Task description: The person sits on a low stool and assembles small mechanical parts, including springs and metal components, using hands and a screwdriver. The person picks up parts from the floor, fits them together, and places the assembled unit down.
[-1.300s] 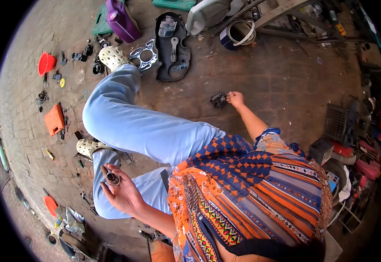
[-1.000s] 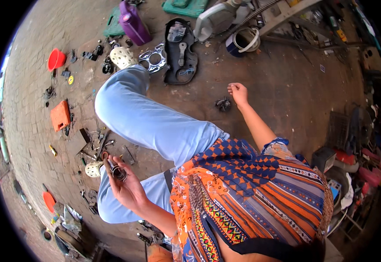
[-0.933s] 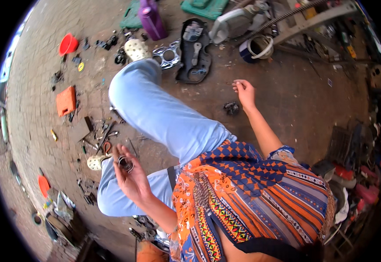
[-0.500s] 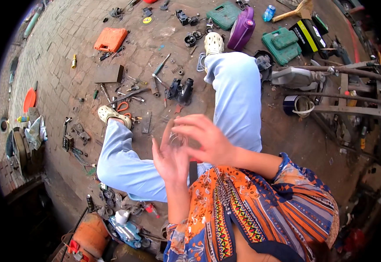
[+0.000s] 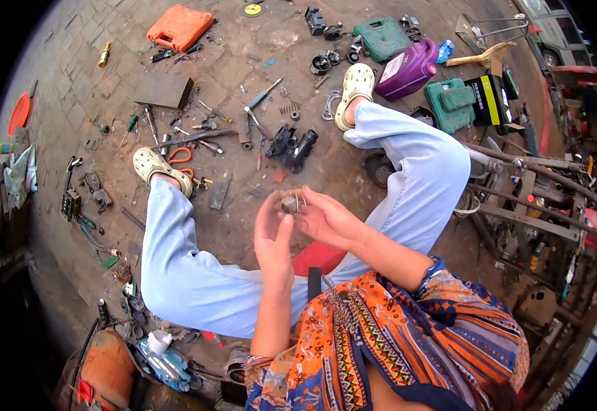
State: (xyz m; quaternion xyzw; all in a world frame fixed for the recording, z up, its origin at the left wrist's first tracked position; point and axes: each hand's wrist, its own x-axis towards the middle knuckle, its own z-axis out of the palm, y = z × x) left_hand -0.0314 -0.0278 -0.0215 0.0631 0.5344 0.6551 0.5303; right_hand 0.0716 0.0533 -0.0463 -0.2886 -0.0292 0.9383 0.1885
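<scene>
Together, in front of my body, my left hand [image 5: 274, 236] and my right hand [image 5: 329, 218] grip a small greyish metal part [image 5: 289, 203]. My left thumb presses against its near side while the fingers curl round it. Beside the right fingertips, a thin wire-like loop [image 5: 302, 203] shows; whether it belongs to the part I cannot tell. Below the hands, on the ground past my knees, lie a black pipe-shaped component [image 5: 301, 151], a hammer [image 5: 258, 123] and a flat metal plate [image 5: 220, 190].
Around my feet are a rectangular metal block [image 5: 164, 90], an orange case [image 5: 179, 27], orange-handled pliers [image 5: 180, 155] and a screwdriver [image 5: 267, 93]. A purple jug [image 5: 406, 71] and a green case [image 5: 450, 104] stand far right. Metal frames [image 5: 531, 212] crowd the right side.
My hands have come closer together and lower over the small part, which shows more clearly now. My right knee has swung outward to the right, and the view has shifted.
</scene>
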